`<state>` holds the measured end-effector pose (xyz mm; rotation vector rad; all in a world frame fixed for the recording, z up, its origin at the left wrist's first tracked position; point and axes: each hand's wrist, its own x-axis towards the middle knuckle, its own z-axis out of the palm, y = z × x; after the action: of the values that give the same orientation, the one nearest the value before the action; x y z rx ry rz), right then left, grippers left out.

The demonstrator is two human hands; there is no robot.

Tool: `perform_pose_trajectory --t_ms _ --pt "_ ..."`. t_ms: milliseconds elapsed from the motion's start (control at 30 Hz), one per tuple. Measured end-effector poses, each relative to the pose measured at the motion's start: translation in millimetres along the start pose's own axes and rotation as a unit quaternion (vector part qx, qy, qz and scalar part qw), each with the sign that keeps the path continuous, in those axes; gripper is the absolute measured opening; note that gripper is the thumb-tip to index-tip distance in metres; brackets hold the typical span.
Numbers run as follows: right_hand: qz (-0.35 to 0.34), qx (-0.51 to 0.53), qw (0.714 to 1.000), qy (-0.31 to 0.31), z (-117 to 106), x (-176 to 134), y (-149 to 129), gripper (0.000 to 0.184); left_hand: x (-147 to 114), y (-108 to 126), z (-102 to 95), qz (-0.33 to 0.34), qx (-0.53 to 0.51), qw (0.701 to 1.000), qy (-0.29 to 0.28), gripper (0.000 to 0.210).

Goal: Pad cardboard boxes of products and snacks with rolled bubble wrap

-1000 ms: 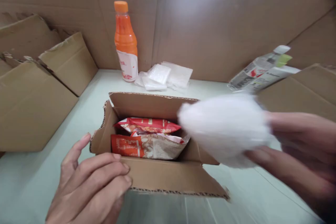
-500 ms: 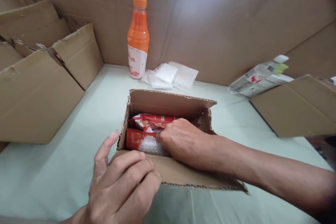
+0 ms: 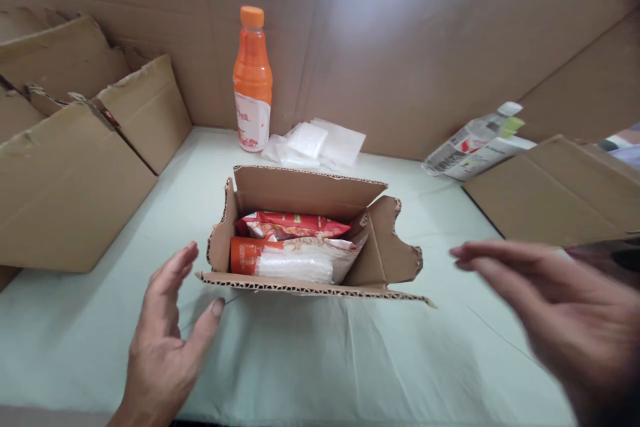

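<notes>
A small cardboard box (image 3: pixel 305 185) stands open on the table, its flaps raised. Inside it, a red snack packet (image 3: pixel 305 224) lies along the back wall. In front of that are an orange-red packet (image 3: pixel 244 257) and a roll of clear bubble wrap (image 3: pixel 295 268). My left hand (image 3: pixel 165 327) hovers at the box's left front corner, thumb and fingers apart, holding nothing. Off to the box's right is my right hand (image 3: pixel 545 300), slightly blurred, its fingers stretched out and nothing in them.
An orange drink bottle (image 3: pixel 253 80) stands at the back beside folded bubble wrap sheets (image 3: pixel 313 141). Large cardboard boxes (image 3: pixel 75 187) fill the left side. At right, a clear bottle (image 3: pixel 470 137) leans by another carton (image 3: pixel 555 193). A cardboard wall (image 3: pixel 400 60) closes the back.
My right hand has come out of the box and moved right, leaving the bubble wrap inside. My left hand has let go of the front flap, which now stands more upright.
</notes>
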<state>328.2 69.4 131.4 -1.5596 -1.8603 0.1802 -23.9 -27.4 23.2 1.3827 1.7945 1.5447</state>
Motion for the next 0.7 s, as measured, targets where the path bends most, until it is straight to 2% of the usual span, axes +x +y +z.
perform_pose_trajectory --t_ms 67,133,233,300,400,467,533,600,700 --pt "-0.016 0.044 0.994 -0.095 26 -30 22 0.025 -6 -15 6.7 -0.112 -0.046 0.992 -0.042 0.069" --pt "-0.034 0.074 0.985 -0.154 67 -52 25 0.034 -7 -23 13.2 -0.166 -0.081 0.98 -0.07 0.07" --pt "-0.043 0.095 0.985 -0.136 121 -54 5 0.027 2 -23 17.9 -0.17 -0.096 0.977 -0.089 0.063" --pt "-0.05 0.109 0.985 -0.123 139 -36 -7 0.029 15 -19 21.8 -0.152 -0.085 0.982 -0.076 0.056" --pt "-0.037 0.14 0.982 -0.121 134 -9 -2 0.033 33 -7 42.0 -0.117 -0.083 0.987 -0.069 0.053" --pt "0.013 0.145 0.985 -0.092 117 -8 18 0.029 37 3 67.7 -0.1 -0.108 0.983 -0.106 0.053" --pt "0.081 0.118 0.988 -0.05 95 -25 44 0.027 36 12 99.1 -0.084 -0.133 0.972 -0.174 0.05" --pt "0.142 0.077 0.987 -0.018 74 -54 71 0.034 33 16 129.8 -0.056 -0.149 0.956 -0.245 0.05" --pt "0.186 0.023 0.982 0.021 50 -99 106 0.046 34 12 161.6 -0.004 -0.163 0.932 -0.324 0.054"
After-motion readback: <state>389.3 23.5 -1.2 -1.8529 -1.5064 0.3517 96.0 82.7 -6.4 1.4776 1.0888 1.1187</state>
